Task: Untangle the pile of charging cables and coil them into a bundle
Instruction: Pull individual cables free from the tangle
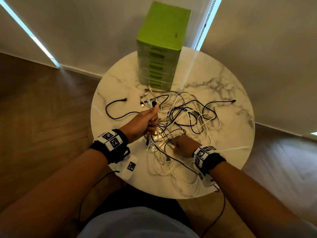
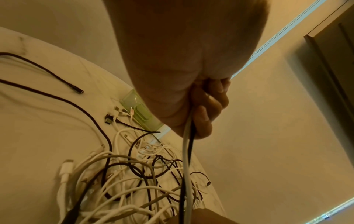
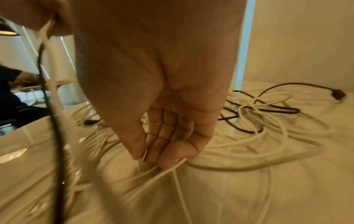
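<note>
Judging from the mess, the work is only begun: left hand grips several plug ends, right hand pinches a white strand, while the cables lie tangled on the bench, nothing coiled.

We see a round marble table on wood flooring, drawn roller blinds leaking daylight.

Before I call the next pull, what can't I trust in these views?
- Head: which plug belongs to which cable; the tangle overlaps itself.
- Right wrist: what the right hand pinches; motion blur.
- Left wrist: plug ends above the left hand; the palm hides them.
- Head: cables under both wrists.
</note>
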`<state>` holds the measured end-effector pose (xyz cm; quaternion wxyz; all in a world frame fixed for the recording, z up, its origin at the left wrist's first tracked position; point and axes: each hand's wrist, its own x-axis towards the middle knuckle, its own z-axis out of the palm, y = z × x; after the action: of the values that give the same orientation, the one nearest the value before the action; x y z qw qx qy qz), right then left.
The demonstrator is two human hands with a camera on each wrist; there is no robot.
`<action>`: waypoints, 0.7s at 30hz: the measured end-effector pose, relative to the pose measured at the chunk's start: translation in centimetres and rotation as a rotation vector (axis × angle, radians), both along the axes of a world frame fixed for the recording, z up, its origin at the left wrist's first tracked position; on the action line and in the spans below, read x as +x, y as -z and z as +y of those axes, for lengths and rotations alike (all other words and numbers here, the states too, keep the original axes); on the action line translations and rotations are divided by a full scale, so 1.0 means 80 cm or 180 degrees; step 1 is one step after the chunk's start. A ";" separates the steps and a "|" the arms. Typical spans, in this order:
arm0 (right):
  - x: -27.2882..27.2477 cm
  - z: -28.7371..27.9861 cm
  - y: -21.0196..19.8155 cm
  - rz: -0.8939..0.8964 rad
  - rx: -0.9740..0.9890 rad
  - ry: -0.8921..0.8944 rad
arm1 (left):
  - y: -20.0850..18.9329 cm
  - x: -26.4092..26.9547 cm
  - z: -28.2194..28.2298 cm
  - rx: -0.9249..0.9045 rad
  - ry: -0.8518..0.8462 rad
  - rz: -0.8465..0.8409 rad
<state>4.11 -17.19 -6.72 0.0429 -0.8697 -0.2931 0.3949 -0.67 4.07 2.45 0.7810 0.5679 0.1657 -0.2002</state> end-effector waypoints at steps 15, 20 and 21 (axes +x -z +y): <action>0.068 -0.072 -0.149 -0.0352 0.2643 0.1887 | -0.017 0.031 -0.029 0.0130 0.0299 -0.0394; 0.024 -0.030 -0.154 0.0403 0.3136 0.1953 | -0.024 0.033 -0.042 0.0297 0.0084 -0.0561; 0.017 -0.022 -0.152 0.0499 0.3222 0.2009 | -0.023 0.033 -0.042 0.0393 0.0090 -0.0563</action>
<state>5.51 -18.94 5.47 0.5883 -0.7545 -0.1683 0.2374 1.96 0.72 4.33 0.7532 0.6326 0.1001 -0.1497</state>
